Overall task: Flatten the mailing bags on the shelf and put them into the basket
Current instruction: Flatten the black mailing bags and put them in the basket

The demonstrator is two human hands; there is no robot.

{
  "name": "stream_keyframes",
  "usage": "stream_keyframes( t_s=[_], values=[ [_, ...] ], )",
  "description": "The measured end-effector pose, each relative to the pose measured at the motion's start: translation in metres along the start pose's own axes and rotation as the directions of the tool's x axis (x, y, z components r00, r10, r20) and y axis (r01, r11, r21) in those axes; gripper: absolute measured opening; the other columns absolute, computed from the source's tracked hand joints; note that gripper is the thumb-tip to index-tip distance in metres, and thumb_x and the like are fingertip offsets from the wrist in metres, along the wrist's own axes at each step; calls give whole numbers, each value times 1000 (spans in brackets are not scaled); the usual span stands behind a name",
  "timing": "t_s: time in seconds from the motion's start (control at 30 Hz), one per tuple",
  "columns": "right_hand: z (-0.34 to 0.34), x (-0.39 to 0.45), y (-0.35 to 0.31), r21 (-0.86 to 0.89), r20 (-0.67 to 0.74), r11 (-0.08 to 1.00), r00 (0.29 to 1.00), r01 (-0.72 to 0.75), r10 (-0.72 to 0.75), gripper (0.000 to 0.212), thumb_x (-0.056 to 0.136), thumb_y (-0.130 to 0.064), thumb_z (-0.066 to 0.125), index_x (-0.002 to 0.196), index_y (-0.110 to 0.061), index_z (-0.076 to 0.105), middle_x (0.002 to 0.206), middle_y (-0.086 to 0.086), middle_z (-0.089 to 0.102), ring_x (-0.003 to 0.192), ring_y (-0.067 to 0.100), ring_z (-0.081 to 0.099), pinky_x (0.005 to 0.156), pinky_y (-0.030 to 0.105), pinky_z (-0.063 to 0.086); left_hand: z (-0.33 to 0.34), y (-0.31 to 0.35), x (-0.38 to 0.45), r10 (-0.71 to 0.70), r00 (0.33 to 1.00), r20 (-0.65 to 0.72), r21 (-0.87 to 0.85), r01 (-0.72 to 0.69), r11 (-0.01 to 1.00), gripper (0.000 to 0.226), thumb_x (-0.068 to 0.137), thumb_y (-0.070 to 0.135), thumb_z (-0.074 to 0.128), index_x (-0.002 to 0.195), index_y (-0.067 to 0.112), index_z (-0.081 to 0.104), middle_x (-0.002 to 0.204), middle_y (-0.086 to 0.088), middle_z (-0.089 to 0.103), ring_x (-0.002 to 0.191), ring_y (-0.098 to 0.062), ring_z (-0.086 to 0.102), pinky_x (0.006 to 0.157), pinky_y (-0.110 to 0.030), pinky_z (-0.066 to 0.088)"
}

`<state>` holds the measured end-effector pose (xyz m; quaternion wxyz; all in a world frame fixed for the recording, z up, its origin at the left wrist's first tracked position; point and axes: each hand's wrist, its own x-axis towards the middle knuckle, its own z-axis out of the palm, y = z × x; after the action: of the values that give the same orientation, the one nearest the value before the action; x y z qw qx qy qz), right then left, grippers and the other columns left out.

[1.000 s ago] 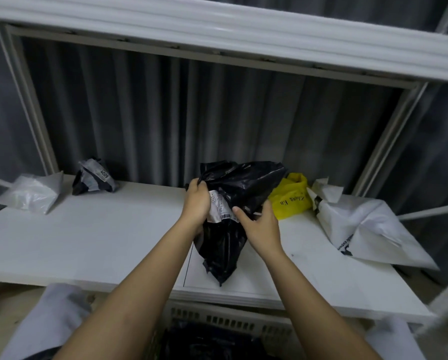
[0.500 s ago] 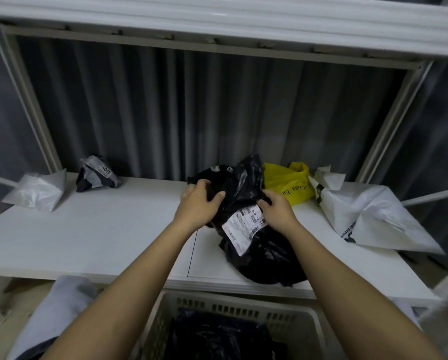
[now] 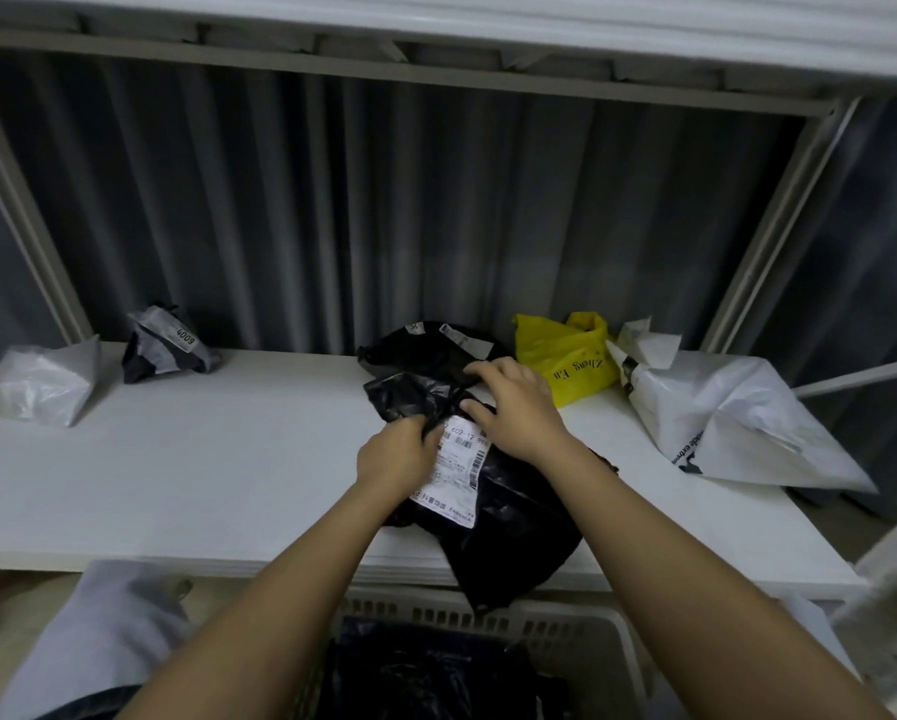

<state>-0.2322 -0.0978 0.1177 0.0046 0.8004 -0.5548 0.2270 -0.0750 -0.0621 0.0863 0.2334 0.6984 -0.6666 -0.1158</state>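
Head view: white shelf (image 3: 176, 475) fronts grey corrugated wall (image 3: 436, 210).

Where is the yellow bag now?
The yellow bag stands at the back right of the shelf, between the second black bag and the big white bag.

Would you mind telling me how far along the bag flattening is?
Done: dark bags lie in the basket. In hand: both hands, left and right, work a black mailing bag on the shelf. Left: yellow, white, grey and clear bags.
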Motion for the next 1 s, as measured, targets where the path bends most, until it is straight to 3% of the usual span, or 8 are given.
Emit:
stream_keyframes(
  t_s=[0.17,0.27,0.37,0.57,0.7,0.8,0.9,1.0],
  values=[
    [11,-15,18,-10,-110,997,991,-79,77,47,90,-45,55,134,-30,47,144,1,34,137,23,22,114,50,-1,3,-12,17,-143,990,10,-70,143,987,36,98,43,40,113,16,60,113,-10,64,104,-32,59,77,-32,40],
    [21,-25,29,34,-114,991,985,-130,133,48,88,-54,50,132,-33,47,150,2,26,140,23,15,114,50,-4,6,-18,31,-231,972,50,-123,236,964,41,98,43,41,116,12,59,119,-12,62,109,-34,57,82,-34,40],
    [30,-35,36,145,-119,967,966,-210,228,64,78,-70,36,133,-39,44,153,0,20,142,21,9,114,49,-3,12,-27,49,-281,949,145,-218,308,926,44,98,40,41,118,5,60,122,-17,61,112,-35,56,93,-37,43],
    [61,-49,61,272,230,774,820,-571,524,73,91,-65,38,152,-36,10,160,1,-11,146,30,-5,116,53,6,27,-32,62,-260,928,265,-447,357,820,53,101,39,35,137,0,43,140,-19,47,127,-34,46,106,-39,36],
    [81,-55,66,396,417,631,743,-667,524,82,88,-67,43,153,-33,7,160,1,-12,147,33,4,117,53,16,39,-40,49,-199,958,205,-533,280,798,51,102,40,34,144,12,35,146,-10,41,133,-29,39,109,-38,32],
    [93,-59,63,449,480,587,737,-673,477,96,78,-73,53,152,-37,5,160,-3,-14,147,32,4,116,55,17,49,-53,41,-250,962,109,-470,271,840,62,98,51,38,150,20,26,158,-9,16,146,-27,13,117,-45,16],
    [102,-64,54,458,415,634,781,-623,468,110,68,-75,63,151,-40,0,159,-3,-17,148,29,-1,116,56,16,57,-67,31,-197,955,222,-445,279,851,90,83,67,53,153,29,11,161,-6,-5,148,-26,-2,119,-49,10],
    [116,-71,40,289,227,798,848,-528,479,114,64,-78,63,151,-38,0,160,3,-12,147,30,-2,115,57,9,64,-78,23,-107,950,292,-446,234,864,104,76,58,69,152,32,3,159,-9,-5,147,-28,6,117,-48,18]
  ],
)
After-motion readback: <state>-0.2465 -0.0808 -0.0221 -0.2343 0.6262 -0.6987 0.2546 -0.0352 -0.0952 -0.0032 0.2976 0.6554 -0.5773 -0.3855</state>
